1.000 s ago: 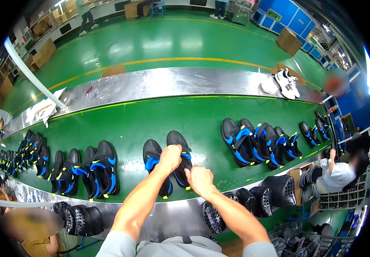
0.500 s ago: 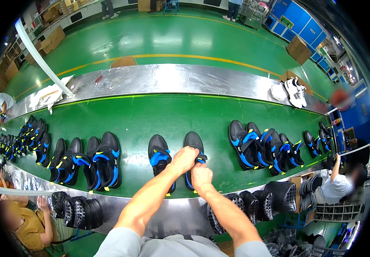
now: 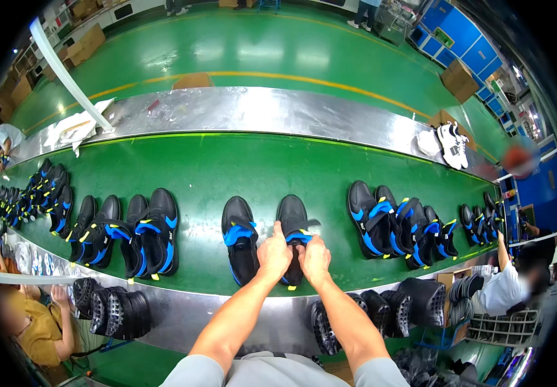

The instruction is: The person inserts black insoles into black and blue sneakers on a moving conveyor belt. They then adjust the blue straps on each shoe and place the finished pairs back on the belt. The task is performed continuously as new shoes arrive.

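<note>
A black shoe (image 3: 292, 211) with blue trim lies sole down on the green belt before me, toe pointing away. Its black strap sticks out to the right, undone, and the blue tongue lining shows below it. My left hand (image 3: 274, 256) is closed at the left side of the shoe's opening, its index finger stretched along the upper. On the right edge, beside the tongue, the closed fingers of my right hand (image 3: 315, 258) grip the shoe. Both hands hide part of the opening. Left of them stands the matching shoe (image 3: 237, 213), its blue tongue folded out, untouched.
More black and blue shoes stand left (image 3: 163, 213) and right (image 3: 359, 206) on the belt (image 3: 259, 161). Black soles (image 3: 422, 301) are stacked along the near metal ledge (image 3: 227, 322). White shoes (image 3: 451, 145) rest on the far ledge. Co-workers sit at both sides.
My hands have moved apart, from together over the strap to either side of the shoe's opening. The strap now points out to the right. My view has shifted slightly.
</note>
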The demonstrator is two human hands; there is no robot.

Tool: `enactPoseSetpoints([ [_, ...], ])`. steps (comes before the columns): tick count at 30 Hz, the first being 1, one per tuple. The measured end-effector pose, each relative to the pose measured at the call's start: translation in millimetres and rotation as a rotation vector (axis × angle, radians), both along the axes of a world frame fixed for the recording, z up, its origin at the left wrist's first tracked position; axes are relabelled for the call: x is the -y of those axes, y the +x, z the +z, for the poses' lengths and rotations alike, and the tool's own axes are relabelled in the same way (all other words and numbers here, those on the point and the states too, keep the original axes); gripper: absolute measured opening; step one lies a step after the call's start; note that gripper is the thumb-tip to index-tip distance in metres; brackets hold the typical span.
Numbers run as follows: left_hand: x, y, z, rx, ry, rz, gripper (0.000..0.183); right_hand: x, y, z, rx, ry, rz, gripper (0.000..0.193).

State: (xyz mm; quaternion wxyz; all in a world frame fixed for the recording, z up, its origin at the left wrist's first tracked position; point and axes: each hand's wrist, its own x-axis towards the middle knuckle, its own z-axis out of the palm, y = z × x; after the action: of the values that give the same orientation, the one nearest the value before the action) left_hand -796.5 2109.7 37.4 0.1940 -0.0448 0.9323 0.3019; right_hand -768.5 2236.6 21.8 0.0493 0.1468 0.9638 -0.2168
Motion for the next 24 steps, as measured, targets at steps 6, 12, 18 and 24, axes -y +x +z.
enactPoseSetpoints([
  [6, 28.5, 39.6, 16.7, -0.224, 0.201, -0.051, 0.062, -21.6, -5.1, -9.9, -0.073, 0.102, 0.025, 0.045],
  [12, 125.0, 51.1, -2.3, -0.433, 0.099, 0.303, 0.044, -73.0, -4.5, 45.6, 0.183, 0.361, 0.120, 0.050],
  [18, 98.3, 31.4, -31.3, -0.431, 0.384, 0.087, 0.046, 28.9, -14.1, 96.7, -0.275, -0.107, 0.511, 0.046],
  [24, 72.8, 48.9, -51.9, -0.314, 0.706, 0.533, 0.032, 38.2, -16.5, 34.8, -0.235, -0.353, 0.735, 0.024],
])
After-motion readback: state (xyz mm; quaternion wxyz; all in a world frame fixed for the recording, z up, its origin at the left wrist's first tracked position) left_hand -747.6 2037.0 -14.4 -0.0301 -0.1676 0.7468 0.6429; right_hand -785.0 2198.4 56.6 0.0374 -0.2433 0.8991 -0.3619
